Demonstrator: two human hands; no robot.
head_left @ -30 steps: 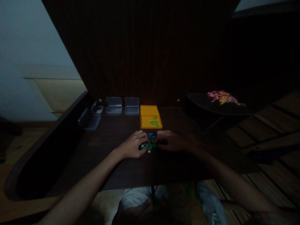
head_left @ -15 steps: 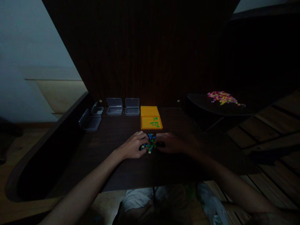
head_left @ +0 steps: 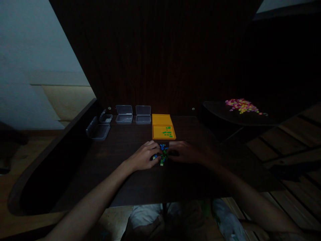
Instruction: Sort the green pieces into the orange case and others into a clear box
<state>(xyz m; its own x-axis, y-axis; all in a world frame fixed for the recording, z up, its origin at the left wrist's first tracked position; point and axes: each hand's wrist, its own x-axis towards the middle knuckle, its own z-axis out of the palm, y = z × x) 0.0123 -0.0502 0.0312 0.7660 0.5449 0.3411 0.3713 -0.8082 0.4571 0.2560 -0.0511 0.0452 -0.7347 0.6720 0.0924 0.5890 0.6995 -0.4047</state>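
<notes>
A loose heap of small blue and green pieces point(head_left: 164, 152), perhaps toy bricks, lies on the dark table between my two hands. From the left, my left hand point(head_left: 146, 155) curves around the heap, thumb and fingers apart, with a few blue and pale pieces point(head_left: 154, 156) in the gap. Opposite it, my right hand point(head_left: 184, 152) is in shadow, its thumb and bent fingers apart at the heap's right edge; whether a piece touches its fingertips is too dark to tell. Behind the heap stands an open yellow box point(head_left: 156, 132) with several green pieces point(head_left: 168, 132) in it.
Clear plastic boxes with raised lids point(head_left: 124, 118) stand along the back left, one larger box point(head_left: 100, 131) nearer the left side wall. A pile of pink, red and yellow pieces point(head_left: 242, 105) rests on a raised shelf point(head_left: 215, 108) at right. A dark panel point(head_left: 155, 60) rises behind.
The view has shifted slightly, so everything appears a little further right. Both hands stay around the heap, with small finger movements; fewer pieces show inside the left hand's gap.
</notes>
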